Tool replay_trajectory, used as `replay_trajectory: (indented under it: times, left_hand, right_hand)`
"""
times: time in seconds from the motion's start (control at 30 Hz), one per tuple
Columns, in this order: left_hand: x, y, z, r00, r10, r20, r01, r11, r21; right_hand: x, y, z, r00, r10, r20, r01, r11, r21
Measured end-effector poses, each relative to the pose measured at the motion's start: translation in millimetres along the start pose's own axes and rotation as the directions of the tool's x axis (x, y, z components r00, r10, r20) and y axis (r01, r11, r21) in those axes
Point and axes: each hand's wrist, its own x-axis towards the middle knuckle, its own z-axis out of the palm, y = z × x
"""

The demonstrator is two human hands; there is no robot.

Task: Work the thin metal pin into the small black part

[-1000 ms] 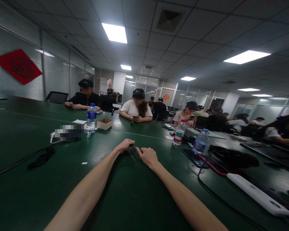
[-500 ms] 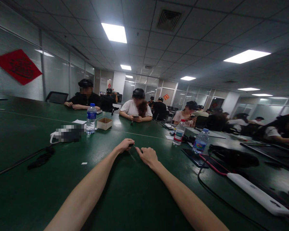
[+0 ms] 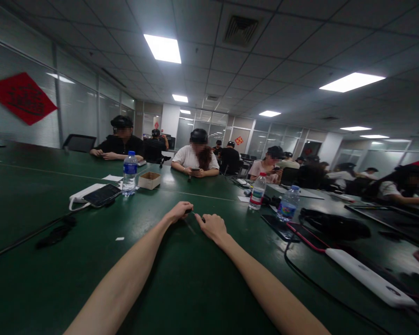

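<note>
Both of my arms reach forward over the green table point(image 3: 181, 298). My left hand point(image 3: 179, 212) is closed around a small dark object point(image 3: 188, 211), whose end shows at the fingertips. Just to its right, my right hand point(image 3: 213, 226) has its fingers curled, with the thumb side turned toward the left hand. A bit of something dark point(image 3: 203, 219) shows at its fingers, too small to name. Between the two hands runs a thin light line, and I cannot tell what it is. A narrow gap separates the hands.
Left of my hands stand a water bottle point(image 3: 129, 174), an open cardboard box point(image 3: 149, 180) and a phone point(image 3: 102, 195) beside a white charger. To the right are two bottles, a dark phone point(image 3: 278, 227), cables and a white power bank point(image 3: 370, 278). Several people sit around.
The view has shifted slightly, so the surroundings sit a little further left. My hands keep nearly the same pose and grip.
</note>
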Motion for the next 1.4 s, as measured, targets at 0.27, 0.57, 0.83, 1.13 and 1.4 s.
replay_trajectory:
  times: [0.27, 0.57, 0.83, 1.13, 1.4]
  left_hand:
    - [-1.6, 1.9, 1.0, 1.0, 0.0, 0.001, 0.0, 1.0, 0.013]
    - [-1.2, 2.1, 1.6, 1.0, 0.005, -0.014, -0.004, 0.999, 0.035]
    - [-1.4, 2.5, 2.0, 1.0, 0.0, -0.022, 0.001, 0.999, 0.046]
    - [-2.1, 3.7, 2.4, 1.0, -0.013, -0.019, 0.014, 0.999, 0.04]
    - [-1.8, 2.5, 1.9, 1.0, -0.004, -0.014, 0.004, 1.0, 0.031]
  right_hand:
    - [-2.1, -1.2, -4.0, 1.0, 0.005, 0.02, -0.005, 1.0, 0.007]
    - [-2.0, -1.9, -5.3, 1.0, 0.013, 0.025, -0.013, 1.0, -0.002]
    - [-2.1, -2.7, -4.8, 1.0, 0.018, 0.021, -0.018, 1.0, -0.001]
    - [-2.7, -1.7, -7.3, 1.0, 0.001, 0.03, -0.001, 1.0, 0.013]
    - [-2.1, -0.6, -5.4, 1.0, -0.006, 0.03, 0.006, 1.0, 0.014]
